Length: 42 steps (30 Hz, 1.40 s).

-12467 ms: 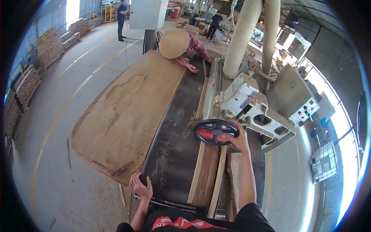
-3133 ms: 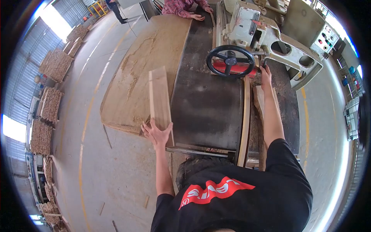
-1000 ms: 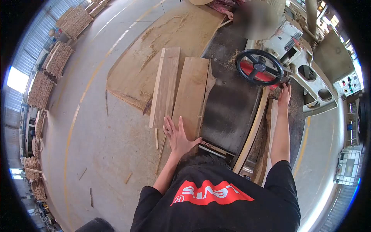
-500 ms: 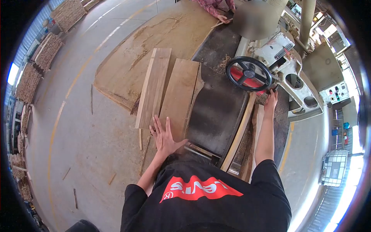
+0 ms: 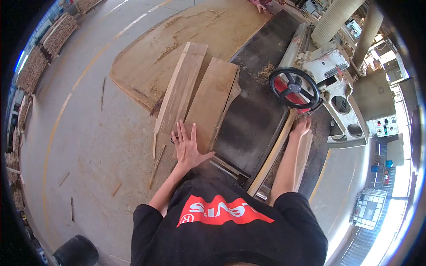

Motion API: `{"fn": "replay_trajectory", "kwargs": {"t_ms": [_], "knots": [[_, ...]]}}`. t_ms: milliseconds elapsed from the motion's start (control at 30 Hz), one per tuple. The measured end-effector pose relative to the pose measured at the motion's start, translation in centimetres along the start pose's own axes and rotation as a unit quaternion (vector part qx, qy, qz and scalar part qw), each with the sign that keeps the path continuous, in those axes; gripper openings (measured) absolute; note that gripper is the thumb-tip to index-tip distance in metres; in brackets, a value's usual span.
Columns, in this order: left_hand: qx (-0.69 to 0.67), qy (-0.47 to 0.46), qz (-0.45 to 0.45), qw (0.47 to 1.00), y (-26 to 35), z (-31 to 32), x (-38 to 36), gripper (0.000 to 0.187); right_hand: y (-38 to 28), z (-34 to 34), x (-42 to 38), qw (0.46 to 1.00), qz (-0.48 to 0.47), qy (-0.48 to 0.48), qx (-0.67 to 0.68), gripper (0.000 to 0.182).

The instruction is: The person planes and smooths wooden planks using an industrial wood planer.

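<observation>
Spreading its fingers over the near end of a wide brown board (image 5: 212, 95), the left hand (image 5: 190, 147) is palm-down and unclenched, its thumb stretched toward the near edge of the dark table (image 5: 246, 126). That board lies along the table's left side, its right edge rough and uneven. Just left of it, a striped board (image 5: 182, 86) rests on the sawdust-strewn wooden panel (image 5: 148, 62), its near end jutting past the panel's edge. The right hand (image 5: 302, 126) reaches in below the black handwheel (image 5: 294, 88) of a pale machine (image 5: 326, 60), between a long wooden strip (image 5: 274, 151) and a plank (image 5: 303, 153) partly hidden by the forearm; its fingers are curled, and whether they grasp anything I cannot tell. Shavings (image 5: 265, 73) lie left of the wheel. Another person's hand (image 5: 262, 8) shows at the panel's far end.
</observation>
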<state>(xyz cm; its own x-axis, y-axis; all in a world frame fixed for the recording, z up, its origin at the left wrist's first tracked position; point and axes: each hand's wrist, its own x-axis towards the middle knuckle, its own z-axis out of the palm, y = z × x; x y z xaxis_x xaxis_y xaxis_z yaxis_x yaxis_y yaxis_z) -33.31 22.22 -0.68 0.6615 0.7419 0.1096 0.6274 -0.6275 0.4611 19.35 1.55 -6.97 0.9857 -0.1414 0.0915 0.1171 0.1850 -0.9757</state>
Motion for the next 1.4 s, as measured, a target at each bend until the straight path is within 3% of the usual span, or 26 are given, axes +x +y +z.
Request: {"fn": "replay_trajectory", "kwargs": {"t_ms": [100,133,200,267,333,400,433,500,567,600,700,733,1000,1133,1233,1400], "knots": [[0.014,0.007,0.009,1.0,-0.4,0.4,-0.1,0.138,-1.0,1.0,-3.7,0.995,-0.085,-0.057,0.013,0.044],[0.018,0.002,0.005,1.0,-0.3,0.3,-0.1,0.138,-3.3,1.9,-4.6,0.997,-0.058,-0.044,0.017,0.039],[0.023,-0.006,0.0,1.0,0.0,0.0,0.1,0.138,-5.5,3.3,-2.9,0.985,-0.166,0.044,0.011,0.026],[0.024,-0.007,-0.004,1.0,0.1,-0.2,0.2,0.139,-9.7,4.6,-1.5,0.964,-0.258,0.066,-0.03,0.03],[0.026,-0.011,-0.01,1.0,0.3,-0.3,0.5,0.141,-14.7,7.1,-1.6,0.965,-0.258,0.05,0.018,0.033],[0.03,-0.019,-0.021,0.999,0.5,-0.3,0.7,0.142,-18.0,8.9,-1.1,0.972,-0.233,-0.037,-0.007,0.038],[0.031,-0.02,-0.02,0.999,0.6,-0.3,0.6,0.142,-17.9,9.8,0.6,0.98,-0.192,-0.05,-0.022,0.035],[0.034,-0.022,-0.018,0.999,0.5,-0.3,0.7,0.142,-16.3,13.3,1.6,0.945,-0.304,-0.054,-0.11,0.039],[0.034,-0.022,-0.015,0.999,0.4,-0.1,0.7,0.142,-17.5,15.0,-1.7,0.886,-0.262,0.12,-0.364,0.049],[0.035,-0.022,-0.013,0.999,0.4,-0.1,0.7,0.142,-17.4,15.0,-2.2,0.886,-0.317,0.121,-0.315,0.059],[0.046,-0.026,-0.009,0.999,0.4,0.1,0.8,0.146,-16.9,13.9,-1.9,0.913,-0.267,0.063,-0.303,0.058],[0.049,-0.029,-0.011,0.998,0.4,0.1,0.6,0.144,-16.4,13.8,-1.4,0.896,-0.306,0.088,-0.311,0.058],[0.021,0.008,0.037,0.999,1.2,0.9,2.6,0.122,-16.4,15.1,-2.7,0.875,-0.353,0.171,-0.285,0.056],[-0.132,0.074,0.189,0.97,6.8,1.0,11.7,0.114,-15.9,14.9,-2.3,0.867,-0.391,0.154,-0.267,0.054],[-0.214,0.163,0.371,0.889,15.3,-3.0,19.9,0.104,-15.9,14.3,-2.5,0.862,-0.422,0.106,-0.261,0.045],[-0.044,0.171,0.577,0.798,29.6,-7.2,29.6,0.098,-16.6,14.2,-2.7,0.85,-0.447,0.098,-0.259,0.047]]}}
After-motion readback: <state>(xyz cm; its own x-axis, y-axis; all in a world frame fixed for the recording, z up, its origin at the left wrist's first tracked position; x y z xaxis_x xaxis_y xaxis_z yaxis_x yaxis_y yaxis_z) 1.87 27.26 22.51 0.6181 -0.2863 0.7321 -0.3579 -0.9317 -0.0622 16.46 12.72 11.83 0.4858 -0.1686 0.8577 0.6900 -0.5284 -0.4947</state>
